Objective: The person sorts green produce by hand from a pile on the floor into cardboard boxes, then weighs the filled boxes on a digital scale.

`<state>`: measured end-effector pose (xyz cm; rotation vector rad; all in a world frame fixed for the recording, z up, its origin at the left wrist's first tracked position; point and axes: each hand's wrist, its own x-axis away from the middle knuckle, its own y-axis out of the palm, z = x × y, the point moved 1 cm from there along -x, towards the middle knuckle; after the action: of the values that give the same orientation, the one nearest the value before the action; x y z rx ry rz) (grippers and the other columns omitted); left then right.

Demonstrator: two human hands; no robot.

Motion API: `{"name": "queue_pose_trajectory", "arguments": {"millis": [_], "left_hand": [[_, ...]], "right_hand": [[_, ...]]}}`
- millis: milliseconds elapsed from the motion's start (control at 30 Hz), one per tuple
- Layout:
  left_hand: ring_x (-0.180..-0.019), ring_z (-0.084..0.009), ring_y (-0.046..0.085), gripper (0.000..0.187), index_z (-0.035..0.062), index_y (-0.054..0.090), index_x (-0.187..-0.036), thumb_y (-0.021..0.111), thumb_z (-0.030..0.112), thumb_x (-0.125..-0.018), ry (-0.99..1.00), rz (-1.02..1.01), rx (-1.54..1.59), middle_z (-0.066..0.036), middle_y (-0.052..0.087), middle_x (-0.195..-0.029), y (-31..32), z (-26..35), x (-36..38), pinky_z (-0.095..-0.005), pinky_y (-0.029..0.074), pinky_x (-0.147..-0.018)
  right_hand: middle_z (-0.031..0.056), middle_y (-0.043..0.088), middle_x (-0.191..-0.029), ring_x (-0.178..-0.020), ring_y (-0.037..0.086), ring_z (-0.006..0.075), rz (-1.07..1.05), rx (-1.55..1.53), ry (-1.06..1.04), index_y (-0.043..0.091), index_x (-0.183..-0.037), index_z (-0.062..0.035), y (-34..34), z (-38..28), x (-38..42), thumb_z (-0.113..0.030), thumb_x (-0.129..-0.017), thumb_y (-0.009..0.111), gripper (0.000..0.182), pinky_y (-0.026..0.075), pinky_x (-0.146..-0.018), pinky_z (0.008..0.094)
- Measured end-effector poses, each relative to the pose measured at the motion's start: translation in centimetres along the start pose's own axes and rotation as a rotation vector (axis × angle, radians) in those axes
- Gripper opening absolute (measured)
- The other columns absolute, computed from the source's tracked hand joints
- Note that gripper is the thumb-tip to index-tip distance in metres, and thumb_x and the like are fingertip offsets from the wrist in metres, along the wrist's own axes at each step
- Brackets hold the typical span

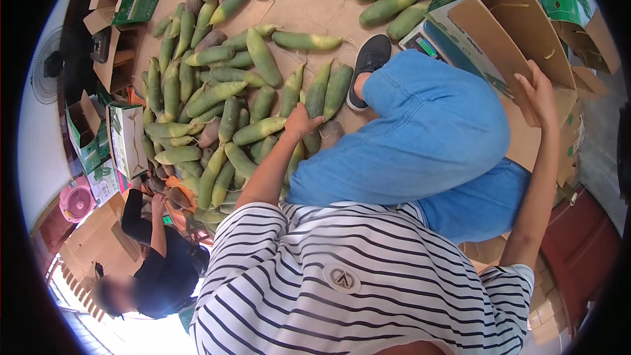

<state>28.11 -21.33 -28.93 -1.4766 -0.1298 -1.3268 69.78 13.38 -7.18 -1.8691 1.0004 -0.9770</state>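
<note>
Brown cardboard-covered floor (315, 8), upper frame. Left of centre: heaped long green radishes with pale tips (213, 97), likely weighty, stiff, smooth, apt to snap; best held mid-body. Centre: left hand (301, 121) part-curled against radishes, grip unclear. Right: right hand (541, 95) clasps wall edge of open brown cardboard box (490, 46).

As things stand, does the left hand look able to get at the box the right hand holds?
Probably not without leaning or shifting: the left hand is down at the long green vegetables, and the bent leg in blue lies between it and the box.
</note>
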Motion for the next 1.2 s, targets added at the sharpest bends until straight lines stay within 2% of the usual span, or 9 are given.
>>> {"name": "queue_pose_trajectory", "arguments": {"millis": [167,300,467,533,667,767,933,1000,1200], "left_hand": [[-0.091,-0.0319,0.062,0.063,-0.0074,0.053,-0.104,0.072,0.043,-0.070,0.064,0.064,0.261,-0.022,0.062,-0.098,1.5,-1.4,-1.5,-0.0382,0.048,-0.079],[-0.081,-0.0156,0.059,0.052,-0.0061,0.056,-0.107,0.068,0.035,-0.078,-0.049,-0.234,1.086,-0.010,0.062,-0.094,-4.0,2.8,3.0,-0.0282,0.048,-0.071],[-0.086,-0.0167,0.058,0.047,-0.0013,0.053,-0.114,0.071,0.018,-0.075,0.520,0.204,0.798,-0.008,0.060,-0.096,-12.3,12.8,8.3,-0.0290,0.047,-0.075],[-0.095,-0.0228,0.056,0.054,0.0023,0.051,-0.118,0.071,0.017,-0.070,0.849,0.547,0.510,-0.013,0.057,-0.103,-15.8,18.7,9.6,-0.0332,0.044,-0.082],[-0.096,-0.0304,0.055,0.059,0.0032,0.050,-0.120,0.071,0.012,-0.066,1.304,0.717,0.348,-0.015,0.055,-0.104,-20.3,30.5,11.6,-0.0380,0.044,-0.085],[-0.096,-0.0341,0.053,0.058,0.0031,0.050,-0.117,0.074,0.015,-0.065,1.410,0.763,0.209,-0.016,0.053,-0.104,-20.0,37.1,11.3,-0.0409,0.044,-0.083],[-0.104,-0.0350,0.049,0.055,0.0038,0.048,-0.118,0.071,0.024,-0.072,1.391,0.740,0.257,-0.017,0.050,-0.113,-16.4,34.7,10.9,-0.0416,0.042,-0.087],[-0.101,-0.0358,0.051,0.051,0.0035,0.050,-0.117,0.068,0.024,-0.075,1.193,0.619,0.402,-0.019,0.052,-0.109,-14.5,29.5,7.9,-0.0409,0.043,-0.086],[-0.094,-0.0345,0.057,0.037,0.0041,0.054,-0.101,0.066,0.028,-0.075,0.472,0.184,-0.282,-0.017,0.057,-0.099,-5.6,9.0,3.7,-0.0453,0.047,-0.076]], "right_hand": [[0.0217,0.060,-0.099,-0.090,0.058,0.0340,0.094,0.040,-0.099,0.050,-0.117,-0.0012,0.5,1.2,0.1,-0.022,-0.083,0.063,0.042,0.044,-0.078,0.0386],[0.0218,0.059,-0.094,-0.089,0.056,0.0385,0.035,0.077,-0.029,0.050,-0.108,-0.0013,-0.7,-0.6,0.2,-0.022,-0.082,0.063,0.036,0.044,-0.075,0.0414],[0.0220,0.059,-0.089,-0.089,0.055,0.0398,0.029,0.129,-0.021,0.049,-0.100,-0.0015,-1.3,-2.0,0.6,-0.020,-0.081,0.063,0.030,0.043,-0.072,0.0455],[0.0221,0.059,-0.089,-0.088,0.055,0.0397,0.030,0.142,-0.048,0.048,-0.100,-0.0014,-1.3,-1.7,0.5,-0.020,-0.080,0.063,0.030,0.043,-0.072,0.0466],[0.0226,0.059,-0.089,-0.089,0.055,0.0402,0.107,0.107,-0.128,0.048,-0.097,-0.0004,-0.6,-0.9,0.8,-0.020,-0.081,0.063,0.030,0.043,-0.073,0.0464],[0.0234,0.059,-0.091,-0.090,0.055,0.0399,0.075,0.075,-0.002,0.049,-0.100,-0.0007,-0.7,-1.8,1.1,-0.018,-0.081,0.062,0.028,0.044,-0.074,0.0445],[0.0230,0.059,-0.099,-0.094,0.057,0.0383,0.002,0.035,-0.064,0.052,-0.109,-0.0018,-0.4,-0.7,0.4,-0.020,-0.084,0.060,0.032,0.044,-0.077,0.0419],[0.0216,0.060,-0.098,-0.092,0.059,0.0349,-0.005,-0.139,-0.049,0.052,-0.111,-0.0007,-0.3,-1.2,0.7,-0.021,-0.084,0.061,0.035,0.045,-0.077,0.0399],[0.0205,0.062,-0.099,-0.088,0.062,0.0282,0.012,-0.025,-0.014,0.048,-0.122,0.0028,0.1,-0.3,0.0,-0.022,-0.085,0.061,0.046,0.046,-0.076,0.0353]]}}
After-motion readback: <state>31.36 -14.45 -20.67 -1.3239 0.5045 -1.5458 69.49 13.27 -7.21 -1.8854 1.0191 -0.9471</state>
